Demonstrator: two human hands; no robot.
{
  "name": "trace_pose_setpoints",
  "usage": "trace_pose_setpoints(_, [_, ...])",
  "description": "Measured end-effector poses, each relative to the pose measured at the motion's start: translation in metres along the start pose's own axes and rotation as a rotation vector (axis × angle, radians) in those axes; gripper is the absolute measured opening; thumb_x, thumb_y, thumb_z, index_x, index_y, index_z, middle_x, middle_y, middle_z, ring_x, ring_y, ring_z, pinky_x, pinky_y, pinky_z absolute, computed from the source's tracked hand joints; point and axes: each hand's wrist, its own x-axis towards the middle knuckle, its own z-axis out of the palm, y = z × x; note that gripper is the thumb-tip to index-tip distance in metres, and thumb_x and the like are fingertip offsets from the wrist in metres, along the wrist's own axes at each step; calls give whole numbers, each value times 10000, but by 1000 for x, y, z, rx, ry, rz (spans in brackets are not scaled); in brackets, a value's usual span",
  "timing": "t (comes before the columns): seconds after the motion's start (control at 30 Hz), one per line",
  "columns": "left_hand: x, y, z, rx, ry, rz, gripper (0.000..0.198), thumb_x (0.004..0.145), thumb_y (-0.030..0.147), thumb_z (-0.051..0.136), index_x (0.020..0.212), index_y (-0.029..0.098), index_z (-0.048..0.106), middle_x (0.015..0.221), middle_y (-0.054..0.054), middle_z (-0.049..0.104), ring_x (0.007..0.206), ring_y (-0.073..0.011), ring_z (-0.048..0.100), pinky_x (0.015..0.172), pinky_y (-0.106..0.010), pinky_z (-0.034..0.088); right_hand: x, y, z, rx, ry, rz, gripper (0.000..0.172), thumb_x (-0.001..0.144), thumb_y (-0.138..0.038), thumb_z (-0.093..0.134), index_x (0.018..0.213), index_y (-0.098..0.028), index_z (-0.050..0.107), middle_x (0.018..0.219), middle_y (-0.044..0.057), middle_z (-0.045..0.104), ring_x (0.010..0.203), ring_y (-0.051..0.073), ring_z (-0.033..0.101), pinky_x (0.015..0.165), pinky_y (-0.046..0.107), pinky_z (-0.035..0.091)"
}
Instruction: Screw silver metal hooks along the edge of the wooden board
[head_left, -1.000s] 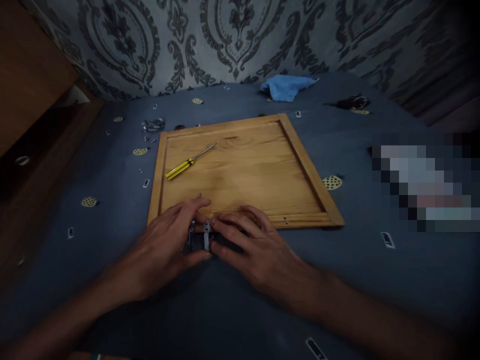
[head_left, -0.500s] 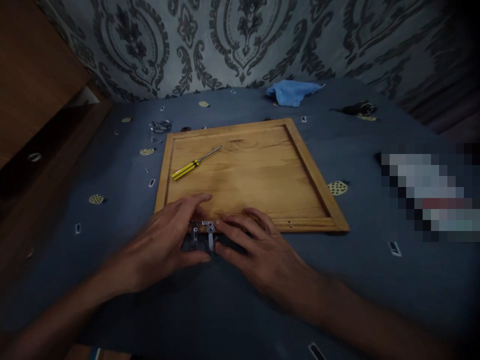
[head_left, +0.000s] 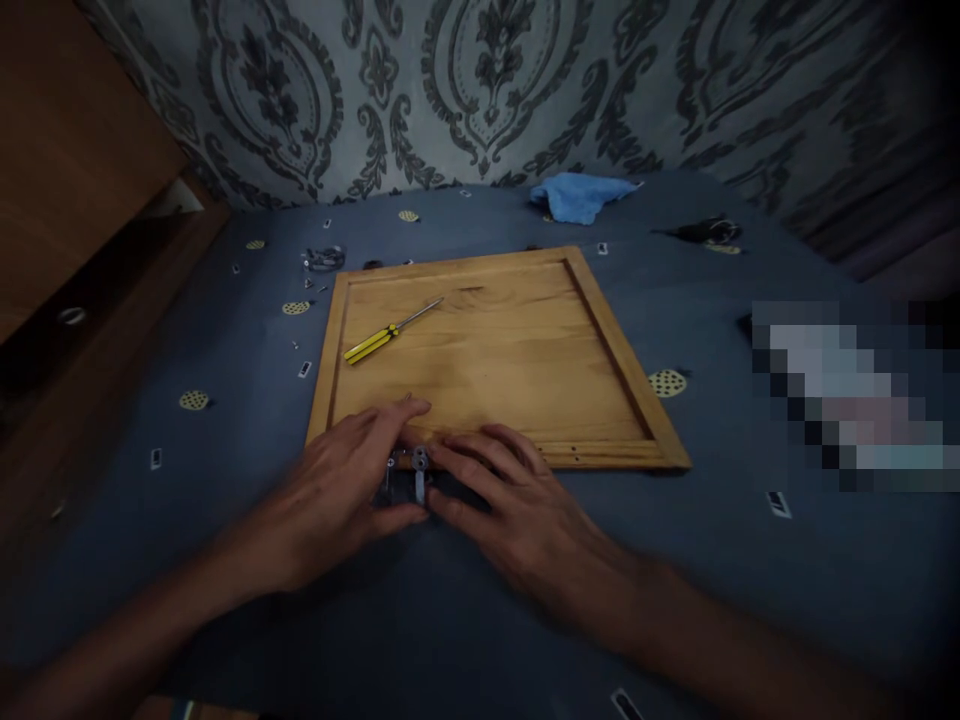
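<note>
A wooden cabinet door (head_left: 525, 340) with a raised frame lies flat on a dark blue patterned cloth. At its near edge a metal cabinet hinge (head_left: 420, 487) sits between my two hands. My left hand (head_left: 337, 485) curves around the hinge's left side, thumb below and fingers above, closed on it. From the right, the fingertips of my right hand (head_left: 517, 500) press against the same hinge. Part of the hinge is hidden by the fingers. A yellow and black screwdriver (head_left: 373, 344) rests on the door's left half, its tip pointing away to the right.
Beyond the door's far left corner lie another metal hinge (head_left: 325, 258) and a few small screws (head_left: 309, 283). A blue rag (head_left: 581, 197) and a black object (head_left: 701, 231) are at the back. Wooden furniture (head_left: 75, 150) stands left; a blurred-out item (head_left: 847, 390) lies right.
The view has shifted slightly. My left fingers now cover more of the hinge's upper left part. Both hands stay at the door's near edge.
</note>
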Motion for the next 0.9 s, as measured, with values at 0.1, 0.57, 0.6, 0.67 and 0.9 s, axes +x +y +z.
trace_pose_setpoints(0.1, [-4,-1,-1,-3,-9,-7,854,822,249,824,1523,365,351,1338,-66,669,1258,-284,649,1076,-488,544,-2,0,2,1,12,12,232,1045,-221,543,1200,-207,715,1352,132,680,1281,272,541,1098,525,447])
trace_pose_setpoints(0.57, [66,-20,-33,138,35,34,77,932,224,591,958,217,663,951,-26,739,910,-206,691,798,-316,525,-2,1,8,-25,5,6,218,1048,-225,565,1221,-234,696,1346,87,686,1277,252,541,1133,522,413])
trace_pose_setpoints(0.6, [68,-19,-31,144,21,34,66,923,205,599,938,215,662,922,-17,734,876,-197,686,769,-303,517,-2,1,8,-26,-9,3,225,1042,-217,571,1229,-232,695,1355,90,680,1282,254,538,1133,525,411])
trace_pose_setpoints(0.67, [69,-17,-25,168,2,36,77,915,165,595,928,209,657,893,-10,721,830,-184,672,737,-288,504,-1,2,6,-30,-38,3,230,1034,-210,583,1234,-232,695,1373,92,671,1292,259,532,1129,530,413])
trace_pose_setpoints(0.9, [63,-4,-18,299,12,78,196,960,122,475,846,190,619,884,-22,666,863,-184,669,801,-331,549,0,3,7,-68,4,-6,201,1029,-215,591,1175,-239,728,1330,82,697,1245,248,565,1104,515,452])
